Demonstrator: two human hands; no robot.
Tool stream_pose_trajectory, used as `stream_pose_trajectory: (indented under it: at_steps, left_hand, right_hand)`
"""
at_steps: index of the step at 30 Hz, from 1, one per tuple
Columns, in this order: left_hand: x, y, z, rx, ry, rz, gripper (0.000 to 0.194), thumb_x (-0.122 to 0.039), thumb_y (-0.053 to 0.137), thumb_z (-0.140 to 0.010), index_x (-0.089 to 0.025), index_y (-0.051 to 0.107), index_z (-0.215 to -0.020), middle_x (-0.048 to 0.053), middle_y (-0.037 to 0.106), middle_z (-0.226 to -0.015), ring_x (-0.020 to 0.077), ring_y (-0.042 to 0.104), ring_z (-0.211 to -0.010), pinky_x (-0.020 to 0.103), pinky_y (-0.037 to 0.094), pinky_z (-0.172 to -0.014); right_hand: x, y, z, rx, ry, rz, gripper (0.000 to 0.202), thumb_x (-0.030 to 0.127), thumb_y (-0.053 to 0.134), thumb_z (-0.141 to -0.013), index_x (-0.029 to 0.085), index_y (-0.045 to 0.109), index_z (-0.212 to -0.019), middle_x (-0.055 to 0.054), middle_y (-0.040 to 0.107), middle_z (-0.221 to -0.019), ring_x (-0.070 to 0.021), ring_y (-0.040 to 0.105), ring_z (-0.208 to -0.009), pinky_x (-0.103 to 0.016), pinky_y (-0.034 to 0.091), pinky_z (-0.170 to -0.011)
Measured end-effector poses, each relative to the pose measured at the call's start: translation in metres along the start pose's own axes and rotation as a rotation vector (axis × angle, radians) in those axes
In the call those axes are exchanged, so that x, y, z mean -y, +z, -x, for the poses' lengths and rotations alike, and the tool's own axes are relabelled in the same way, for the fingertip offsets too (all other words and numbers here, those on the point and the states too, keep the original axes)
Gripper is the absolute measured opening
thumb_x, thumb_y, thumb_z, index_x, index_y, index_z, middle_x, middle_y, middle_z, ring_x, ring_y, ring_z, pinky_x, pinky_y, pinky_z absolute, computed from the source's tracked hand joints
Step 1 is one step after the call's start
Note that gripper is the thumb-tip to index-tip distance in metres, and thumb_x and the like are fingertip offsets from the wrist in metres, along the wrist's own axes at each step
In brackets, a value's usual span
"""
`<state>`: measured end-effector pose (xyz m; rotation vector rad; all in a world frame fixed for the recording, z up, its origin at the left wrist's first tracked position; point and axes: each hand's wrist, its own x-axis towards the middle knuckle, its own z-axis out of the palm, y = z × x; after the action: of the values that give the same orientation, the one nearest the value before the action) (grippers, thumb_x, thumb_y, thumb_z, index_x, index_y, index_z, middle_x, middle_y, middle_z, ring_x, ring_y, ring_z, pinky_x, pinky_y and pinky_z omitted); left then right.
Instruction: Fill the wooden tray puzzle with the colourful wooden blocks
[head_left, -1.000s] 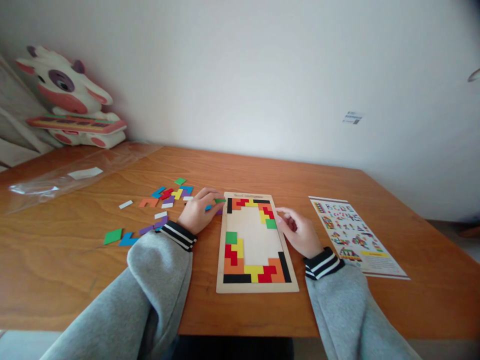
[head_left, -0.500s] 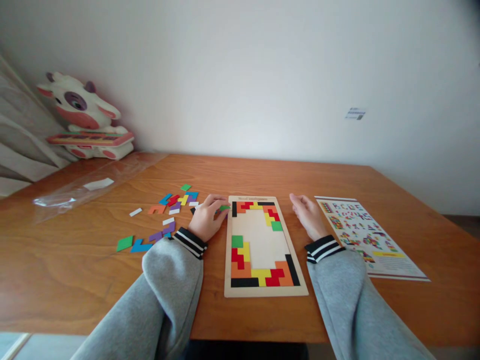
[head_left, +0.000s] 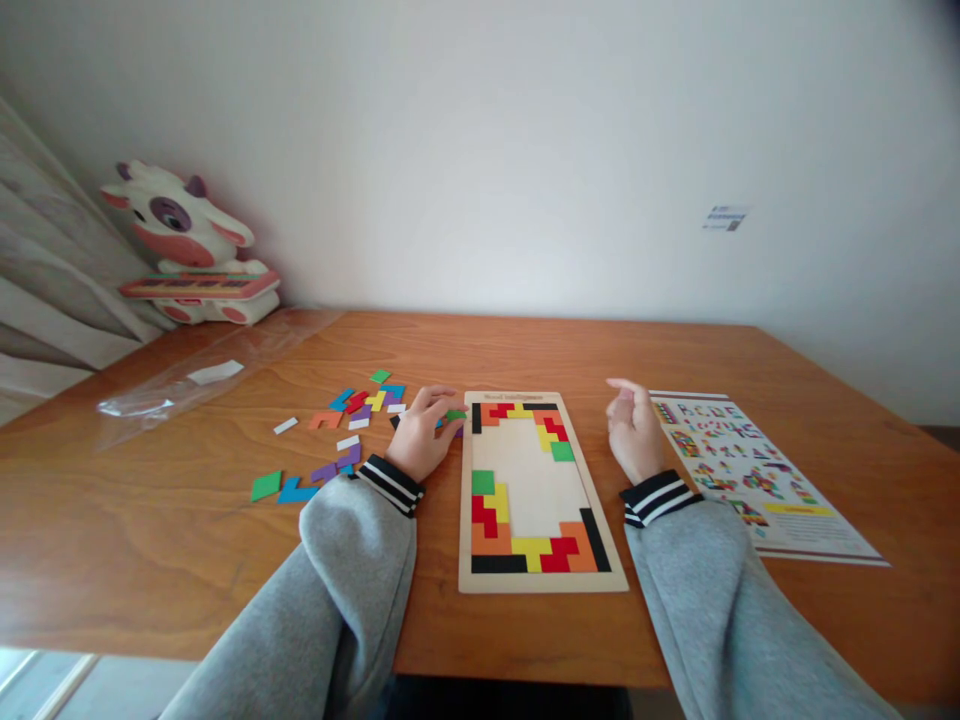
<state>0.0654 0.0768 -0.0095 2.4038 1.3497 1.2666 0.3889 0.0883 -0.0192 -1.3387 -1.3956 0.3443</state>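
Note:
My left hand point(head_left: 422, 436) is at the left edge of the wooden puzzle board point(head_left: 466, 560). Its thumb and fingers are closed around a small green puzzle piece point(head_left: 455, 414). My right hand point(head_left: 634, 432) is just right of the board, holding nothing, with its index finger stretched out and the others curled. Inside the board's frame, coloured pieces line the top, bottom and parts of both sides, among them a green square point(head_left: 483, 483) and a black bar point(head_left: 595, 541). Pale wood shows in the middle. Other pieces beside my left hand are partly hidden by it.
Loose pieces lie left of the board, including an orange one point(head_left: 326, 420) and a green one point(head_left: 266, 486). A printed pattern sheet point(head_left: 757, 470) lies to the right. Further back left are a clear plastic bag point(head_left: 161, 400) and a cow-shaped toy keyboard point(head_left: 202, 285).
The whole view has shifted slightly, so things appear farther right. My right hand has moved a little away from the board and its index finger has straightened. My left hand stays by the board's edge.

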Motion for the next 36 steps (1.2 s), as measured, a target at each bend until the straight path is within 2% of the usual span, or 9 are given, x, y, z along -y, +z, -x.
stream_pose_trajectory:
  at_steps: [3, 7, 10, 13, 18, 22, 25, 30, 36]
  left_hand:
    - [0.0, 0.0, 0.0, -0.033, 0.022, 0.011, 0.009, -0.022, 0.061, -0.09, -0.02, 0.068, -0.095, 0.009, 0.061, -0.112, 0.0197, 0.064, -0.103, 0.035, 0.059, -0.086]
    - [-0.002, -0.001, -0.001, -0.049, 0.054, 0.013, 0.009, -0.021, 0.059, -0.091, -0.02, 0.067, -0.094, 0.008, 0.063, -0.109, 0.0191, 0.064, -0.104, 0.036, 0.058, -0.09]
    - [0.0, -0.003, 0.0, -0.054, 0.04, -0.019, 0.009, -0.021, 0.059, -0.091, -0.02, 0.067, -0.094, 0.008, 0.063, -0.11, 0.0191, 0.065, -0.102, 0.035, 0.058, -0.089]
    - [0.004, -0.005, 0.003, 0.002, 0.036, -0.112, 0.01, -0.021, 0.059, -0.09, -0.02, 0.067, -0.095, 0.008, 0.062, -0.11, 0.0198, 0.065, -0.1, 0.035, 0.058, -0.088]
    - [0.005, -0.006, 0.006, 0.13, 0.082, -0.236, 0.015, -0.018, 0.054, -0.091, -0.021, 0.067, -0.098, 0.008, 0.063, -0.109, 0.0198, 0.065, -0.097, 0.036, 0.057, -0.088]
    - [0.002, -0.006, 0.007, 0.161, 0.088, -0.256, 0.018, -0.016, 0.051, -0.092, -0.021, 0.066, -0.1, 0.008, 0.064, -0.108, 0.0215, 0.064, -0.097, 0.039, 0.055, -0.089]
    - [0.001, -0.005, 0.007, 0.178, 0.079, -0.257, 0.02, -0.014, 0.051, -0.09, -0.02, 0.067, -0.1, 0.009, 0.065, -0.107, 0.0227, 0.064, -0.097, 0.04, 0.054, -0.089]
    - [-0.002, -0.005, 0.006, 0.19, 0.034, -0.288, 0.021, -0.015, 0.051, -0.09, -0.02, 0.067, -0.102, 0.009, 0.065, -0.107, 0.0235, 0.062, -0.099, 0.041, 0.051, -0.091]
    - [0.021, -0.005, 0.01, -0.044, -0.203, -0.5, 0.026, -0.028, 0.049, -0.094, -0.017, 0.064, -0.111, 0.017, 0.058, -0.13, 0.0343, 0.054, -0.119, 0.056, 0.046, -0.097]
  right_hand:
    - [0.001, 0.003, 0.002, 0.0, -0.048, -0.022, 0.041, 0.044, 0.038, -0.098, 0.023, 0.045, -0.133, -0.003, 0.061, -0.085, -0.015, 0.055, -0.062, -0.031, 0.05, -0.058]
    - [0.002, 0.006, 0.002, 0.0, -0.098, -0.059, 0.053, 0.04, 0.052, -0.092, 0.023, 0.041, -0.141, -0.012, 0.06, -0.12, -0.0218, 0.063, -0.101, -0.04, 0.057, -0.084]
    - [0.001, 0.005, 0.001, -0.035, -0.113, -0.02, 0.058, 0.038, 0.056, -0.09, 0.019, 0.04, -0.143, -0.016, 0.06, -0.128, -0.024, 0.06, -0.116, -0.048, 0.048, -0.102]
    - [0.002, 0.003, 0.0, -0.064, -0.122, 0.04, 0.057, 0.037, 0.058, -0.089, 0.018, 0.042, -0.14, -0.014, 0.067, -0.12, -0.0247, 0.06, -0.118, -0.052, 0.041, -0.107]
    - [0.012, 0.001, 0.002, -0.065, -0.071, 0.025, 0.031, 0.042, 0.049, -0.095, 0.019, 0.062, -0.11, -0.007, 0.075, -0.084, -0.0251, 0.07, -0.097, -0.049, 0.047, -0.097]
    - [0.024, -0.001, 0.003, -0.024, -0.024, -0.047, 0.041, 0.048, 0.033, -0.101, 0.02, 0.062, -0.099, -0.002, 0.068, -0.058, -0.0263, 0.073, -0.092, -0.049, 0.046, -0.098]
    - [0.028, -0.001, 0.005, -0.021, -0.009, -0.03, 0.047, 0.054, 0.029, -0.101, 0.021, 0.059, -0.087, 0.002, 0.058, -0.046, -0.0244, 0.074, -0.073, -0.045, 0.052, -0.091]
    - [0.026, 0.0, 0.009, -0.002, 0.036, -0.051, 0.047, 0.06, 0.033, -0.098, 0.02, 0.055, -0.096, 0.005, 0.056, -0.051, -0.0179, 0.068, -0.051, -0.036, 0.059, -0.067]
    - [0.016, 0.003, 0.007, -0.031, 0.034, -0.16, 0.041, 0.052, 0.045, -0.097, 0.023, 0.044, -0.126, 0.0, 0.063, -0.087, -0.0101, 0.061, -0.046, -0.029, 0.058, -0.051]
